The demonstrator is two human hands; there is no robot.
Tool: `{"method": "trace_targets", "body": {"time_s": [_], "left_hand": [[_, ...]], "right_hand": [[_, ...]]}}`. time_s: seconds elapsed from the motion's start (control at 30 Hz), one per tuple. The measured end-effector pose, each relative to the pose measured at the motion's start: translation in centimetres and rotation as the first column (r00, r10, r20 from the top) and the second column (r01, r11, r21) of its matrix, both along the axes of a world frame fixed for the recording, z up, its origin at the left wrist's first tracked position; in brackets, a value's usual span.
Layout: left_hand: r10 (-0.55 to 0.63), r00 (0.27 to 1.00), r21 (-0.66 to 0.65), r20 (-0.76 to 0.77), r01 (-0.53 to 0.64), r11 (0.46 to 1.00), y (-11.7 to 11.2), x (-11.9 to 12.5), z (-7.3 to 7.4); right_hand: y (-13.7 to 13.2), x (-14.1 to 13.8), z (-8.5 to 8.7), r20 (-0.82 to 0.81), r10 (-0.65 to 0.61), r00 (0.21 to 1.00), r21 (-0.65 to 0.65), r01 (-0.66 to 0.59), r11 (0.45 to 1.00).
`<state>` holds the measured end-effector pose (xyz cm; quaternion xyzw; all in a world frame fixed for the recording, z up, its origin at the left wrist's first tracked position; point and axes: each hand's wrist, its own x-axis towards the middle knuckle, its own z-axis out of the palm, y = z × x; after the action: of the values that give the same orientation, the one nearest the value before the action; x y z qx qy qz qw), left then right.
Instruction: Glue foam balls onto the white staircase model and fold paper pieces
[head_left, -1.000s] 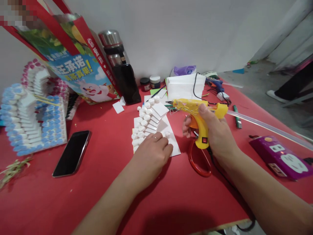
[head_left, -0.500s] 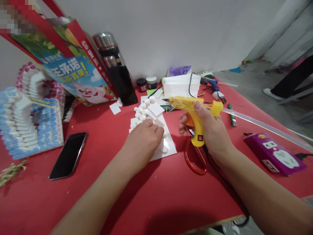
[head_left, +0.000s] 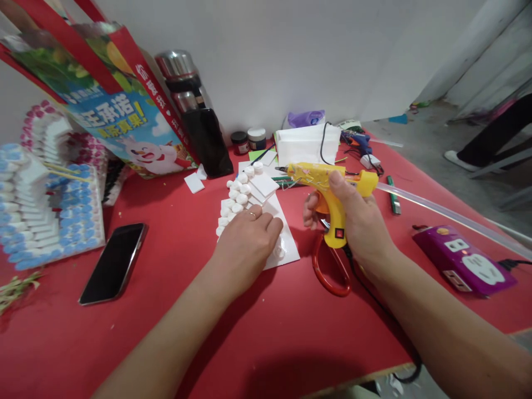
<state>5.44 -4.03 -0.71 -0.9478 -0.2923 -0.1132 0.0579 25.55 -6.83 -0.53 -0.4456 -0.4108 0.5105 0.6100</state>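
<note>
My right hand (head_left: 359, 221) is wrapped round a yellow hot glue gun (head_left: 318, 176), its nozzle pointing left and a long clear glue stick (head_left: 440, 208) running out of its back. My left hand (head_left: 251, 244) rests over a white board (head_left: 286, 241), its fingers curled down. Whatever those fingertips hold, if anything, is hidden under the hand. Rows of small white rounded pieces (head_left: 235, 195) cover the board's left side, beside flat white squares (head_left: 262, 185). Clear glue (head_left: 280, 251) shines on the board's near right part. Red-handled scissors (head_left: 331, 271) lie below the glue gun.
To the left are a black phone (head_left: 113, 263), a blue-and-white model (head_left: 77, 213) and a printed bag (head_left: 124, 122). A flask (head_left: 178, 69) and a second dark phone (head_left: 206, 141) stand behind. At right lie a purple power socket (head_left: 463, 257) and a green cutter (head_left: 393, 194).
My left hand has shifted slightly right and down over the board, uncovering more white pieces on its left. The glue gun stays in my right hand, almost still.
</note>
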Motion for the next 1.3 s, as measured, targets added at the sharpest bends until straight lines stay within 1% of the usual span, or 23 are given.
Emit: {"method": "trace_targets", "body": {"time_s": [0.03, 0.07, 0.1, 0.13, 0.17, 0.2, 0.23, 0.27, 0.3, 0.37, 0.53, 0.8, 0.83, 0.87, 0.93, 1.0, 1.03, 1.1, 1.13, 1.17, 1.2, 1.23, 1.3], "left_hand": [[0.033, 0.991, -0.102, 0.127, -0.020, 0.995, -0.3, -0.4, 0.2], [0.089, 0.955, -0.257, 0.283, -0.014, 0.966, -0.6, -0.7, 0.4], [0.204, 0.882, -0.466, 0.425, 0.020, 0.884, -0.8, -1.1, 0.6], [0.357, 0.775, -0.661, 0.521, 0.103, 0.743, -1.1, -1.5, 0.8], [0.496, 0.667, -0.791, 0.555, 0.239, 0.564, -1.3, -1.9, 0.8], [0.614, 0.568, -0.837, 0.548, 0.380, 0.395, -1.4, -2.2, 0.8], [0.708, 0.484, -0.827, 0.514, 0.498, 0.261, -1.5, -2.4, 0.7], [0.777, 0.419, -0.791, 0.471, 0.591, 0.161, -1.6, -2.6, 0.6], [0.823, 0.370, -0.751, 0.431, 0.653, 0.099, -1.6, -2.7, 0.4], [0.871, 0.318, -0.697, 0.375, 0.716, 0.039, -1.6, -2.8, 0.0], [0.873, 0.324, -0.645, 0.365, 0.764, -0.014, -1.7, -2.7, -0.5], [0.841, 0.342, -0.622, 0.420, 0.783, -0.008, -1.9, -2.6, -0.8], [0.835, 0.343, -0.632, 0.431, 0.775, 0.009, -1.9, -2.5, -0.8], [0.827, 0.337, -0.648, 0.450, 0.760, 0.043, -2.0, -2.4, -0.8], [0.807, 0.315, -0.701, 0.500, 0.694, 0.163, -2.2, -2.3, -0.9], [0.761, 0.320, -0.763, 0.564, 0.555, 0.332, -2.4, -2.2, -1.0], [0.714, 0.345, -0.773, 0.609, 0.458, 0.439, -2.4, -2.2, -1.1], [0.571, 0.444, -0.708, 0.690, 0.252, 0.659, -2.5, -2.2, -1.2], [0.490, 0.505, -0.637, 0.711, 0.168, 0.752, -2.6, -2.3, -1.2], [0.416, 0.560, -0.560, 0.716, 0.106, 0.821, -2.6, -2.3, -1.2], [0.358, 0.607, -0.496, 0.709, 0.069, 0.865, -2.7, -2.3, -1.1], [0.319, 0.642, -0.452, 0.698, 0.048, 0.891, -2.7, -2.4, -1.1], [0.275, 0.677, -0.401, 0.683, 0.033, 0.916, -2.7, -2.4, -1.0]], "right_hand": [[0.0, 0.0, 0.0, 0.004, -0.004, 1.000, -0.007, 0.004, 1.000], [0.0, 0.0, 0.0, 0.004, -0.008, 1.000, -0.012, 0.009, 1.000], [0.0, 0.0, 0.1, 0.003, -0.013, 1.000, -0.012, 0.013, 1.000], [0.0, -0.1, 0.0, 0.001, -0.015, 1.000, -0.010, 0.015, 1.000], [0.0, -0.1, 0.0, -0.001, -0.014, 1.000, -0.005, 0.014, 1.000], [0.0, -0.1, -0.1, -0.002, -0.011, 1.000, 0.001, 0.011, 1.000], [0.0, -0.1, -0.1, -0.001, -0.005, 1.000, 0.006, 0.006, 1.000], [0.0, -0.1, -0.2, 0.002, -0.002, 1.000, 0.009, 0.002, 1.000], [0.1, -0.1, -0.3, 0.007, -0.002, 1.000, 0.009, 0.002, 1.000], [0.1, -0.1, -0.4, 0.015, -0.010, 1.000, -0.001, 0.010, 1.000], [0.2, 0.0, -0.5, 0.027, -0.010, 1.000, -0.020, 0.011, 1.000], [0.1, 0.0, -0.7, 0.046, -0.011, 0.999, -0.006, 0.011, 1.000], [0.1, 0.0, -0.7, 0.047, -0.009, 0.999, -0.008, 0.010, 1.000], [0.1, 0.0, -0.7, 0.050, -0.009, 0.999, -0.010, 0.009, 1.000], [0.1, 0.0, -0.8, 0.054, -0.018, 0.998, -0.014, 0.019, 1.000], [0.2, 0.0, -0.8, 0.046, -0.030, 0.999, -0.010, 0.030, 0.999], [0.2, 0.0, -0.9, 0.041, -0.026, 0.999, -0.008, 0.027, 1.000], [0.1, 0.0, -1.0, 0.031, -0.003, 1.000, -0.005, 0.004, 1.000], [0.1, 0.0, -1.0, 0.028, 0.009, 1.000, -0.004, -0.009, 1.000], [0.1, 0.0, -1.1, 0.027, 0.016, 1.000, -0.005, -0.016, 1.000], [0.0, 0.0, -1.1, 0.025, 0.018, 1.000, -0.006, -0.017, 1.000], [0.0, 0.0, -1.1, 0.025, 0.016, 1.000, -0.008, -0.016, 1.000], [0.0, -0.1, -1.1, 0.031, 0.011, 0.999, -0.012, -0.010, 1.000]]}}
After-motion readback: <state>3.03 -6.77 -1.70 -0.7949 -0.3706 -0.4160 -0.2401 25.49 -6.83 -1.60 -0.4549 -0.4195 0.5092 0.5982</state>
